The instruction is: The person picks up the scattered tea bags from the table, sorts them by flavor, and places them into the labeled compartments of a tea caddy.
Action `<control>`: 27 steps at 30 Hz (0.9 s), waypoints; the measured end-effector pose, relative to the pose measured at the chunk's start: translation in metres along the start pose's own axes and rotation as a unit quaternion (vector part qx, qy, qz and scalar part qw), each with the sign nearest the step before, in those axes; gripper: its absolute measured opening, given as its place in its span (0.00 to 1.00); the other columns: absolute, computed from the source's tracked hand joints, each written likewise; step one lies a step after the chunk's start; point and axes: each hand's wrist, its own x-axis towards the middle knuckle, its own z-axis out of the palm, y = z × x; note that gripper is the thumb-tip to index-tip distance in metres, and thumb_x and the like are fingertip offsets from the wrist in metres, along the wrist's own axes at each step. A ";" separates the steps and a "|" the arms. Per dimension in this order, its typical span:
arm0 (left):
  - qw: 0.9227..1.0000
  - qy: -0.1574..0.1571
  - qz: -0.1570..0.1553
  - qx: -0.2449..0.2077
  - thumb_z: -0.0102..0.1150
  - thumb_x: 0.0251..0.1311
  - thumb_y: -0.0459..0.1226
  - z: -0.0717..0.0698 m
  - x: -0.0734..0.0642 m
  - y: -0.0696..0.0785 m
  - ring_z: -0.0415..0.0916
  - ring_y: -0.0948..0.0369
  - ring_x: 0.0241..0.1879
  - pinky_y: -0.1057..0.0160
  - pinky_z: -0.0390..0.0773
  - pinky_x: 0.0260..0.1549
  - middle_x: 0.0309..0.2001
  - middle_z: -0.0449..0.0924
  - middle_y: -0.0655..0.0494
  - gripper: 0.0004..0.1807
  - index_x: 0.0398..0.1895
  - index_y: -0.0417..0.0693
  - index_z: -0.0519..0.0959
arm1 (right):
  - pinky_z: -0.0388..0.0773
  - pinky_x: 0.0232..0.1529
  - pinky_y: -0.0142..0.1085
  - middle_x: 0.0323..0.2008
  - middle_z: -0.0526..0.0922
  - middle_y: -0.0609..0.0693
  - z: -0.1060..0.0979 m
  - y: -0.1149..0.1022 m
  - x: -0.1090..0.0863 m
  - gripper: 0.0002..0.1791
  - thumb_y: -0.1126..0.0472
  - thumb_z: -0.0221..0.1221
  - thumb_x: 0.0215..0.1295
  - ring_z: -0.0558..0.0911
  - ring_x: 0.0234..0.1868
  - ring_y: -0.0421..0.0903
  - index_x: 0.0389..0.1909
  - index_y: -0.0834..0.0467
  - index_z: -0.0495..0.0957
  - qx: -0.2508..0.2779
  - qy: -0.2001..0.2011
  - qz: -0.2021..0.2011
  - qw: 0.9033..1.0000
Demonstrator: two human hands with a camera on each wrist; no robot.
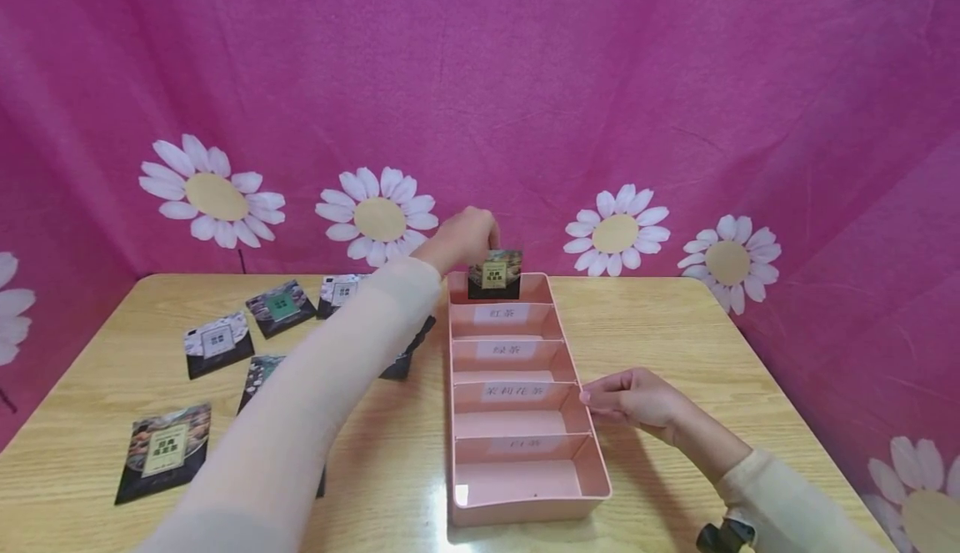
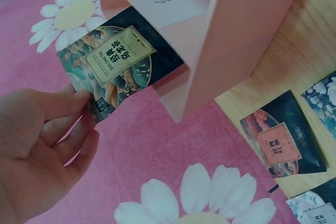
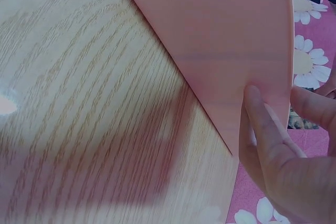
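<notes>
My left hand (image 1: 471, 234) pinches an oolong tea bag (image 1: 495, 275) by one edge, over the rearmost compartment of a pink divided box (image 1: 459, 513). Seen from the left wrist, the thumb and fingers of the left hand (image 2: 47, 140) grip a corner of the tea bag (image 2: 119, 61), whose other end dips inside the box wall (image 2: 231, 40). My right hand (image 1: 637, 403) holds the box's right side wall. In the right wrist view the fingers of the right hand (image 3: 286, 166) lie against the outside of that wall (image 3: 220, 30), with the thumb at its rim.
Several tea bags lie on the wooden table (image 1: 390, 486) left of the box, including another oolong tea bag (image 1: 165, 450), a white-topped one (image 1: 217, 343) and a green-labelled one (image 1: 282, 306). Handwritten labels mark the compartments. A pink flowered cloth (image 1: 487, 77) hangs behind the table.
</notes>
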 end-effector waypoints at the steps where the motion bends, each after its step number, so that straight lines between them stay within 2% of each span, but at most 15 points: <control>1: 1.000 -0.003 0.004 0.003 0.53 0.53 0.23 0.002 0.000 -0.001 0.79 0.56 0.49 0.59 0.80 0.50 0.47 0.85 0.50 0.17 0.42 0.44 0.85 | 0.82 0.48 0.33 0.36 0.86 0.45 0.000 0.000 0.000 0.25 0.62 0.61 0.63 0.84 0.39 0.35 0.51 0.80 0.72 0.000 0.001 0.000 1.000; 8: 0.998 -0.049 0.035 0.005 0.49 0.50 0.20 0.016 -0.001 -0.001 0.79 0.55 0.51 0.62 0.80 0.51 0.47 0.85 0.49 0.20 0.41 0.43 0.85 | 0.82 0.49 0.34 0.39 0.87 0.49 0.000 -0.001 -0.001 0.26 0.61 0.61 0.63 0.84 0.40 0.35 0.52 0.80 0.73 -0.014 0.007 0.005 1.000; 14: 0.995 -0.068 0.063 0.036 0.51 0.50 0.20 0.018 -0.002 0.000 0.78 0.55 0.55 0.62 0.78 0.55 0.49 0.85 0.49 0.21 0.43 0.45 0.85 | 0.82 0.48 0.33 0.38 0.87 0.47 0.000 -0.001 -0.001 0.25 0.61 0.61 0.63 0.84 0.39 0.35 0.51 0.79 0.73 -0.012 0.002 -0.002 1.000; 20: 0.992 -0.094 0.073 0.038 0.54 0.52 0.22 0.018 -0.002 -0.001 0.79 0.56 0.52 0.63 0.80 0.51 0.49 0.85 0.49 0.19 0.44 0.44 0.85 | 0.82 0.48 0.34 0.35 0.86 0.43 -0.001 0.000 -0.001 0.24 0.62 0.60 0.63 0.83 0.39 0.34 0.50 0.79 0.74 -0.008 -0.005 -0.004 1.000; 24: 0.992 -0.094 0.078 0.041 0.54 0.53 0.22 0.018 -0.002 -0.001 0.79 0.56 0.52 0.64 0.80 0.51 0.49 0.85 0.49 0.19 0.45 0.43 0.85 | 0.82 0.48 0.34 0.35 0.86 0.43 -0.001 0.001 0.000 0.24 0.62 0.61 0.63 0.83 0.39 0.34 0.50 0.79 0.73 -0.007 -0.005 -0.007 1.000; 27: 0.993 -0.093 0.074 0.022 0.54 0.54 0.22 0.018 -0.002 -0.002 0.79 0.55 0.52 0.63 0.80 0.51 0.49 0.85 0.48 0.18 0.45 0.42 0.84 | 0.82 0.48 0.33 0.34 0.86 0.43 -0.001 0.002 0.000 0.24 0.62 0.61 0.63 0.83 0.39 0.34 0.50 0.79 0.74 -0.001 -0.002 -0.005 1.000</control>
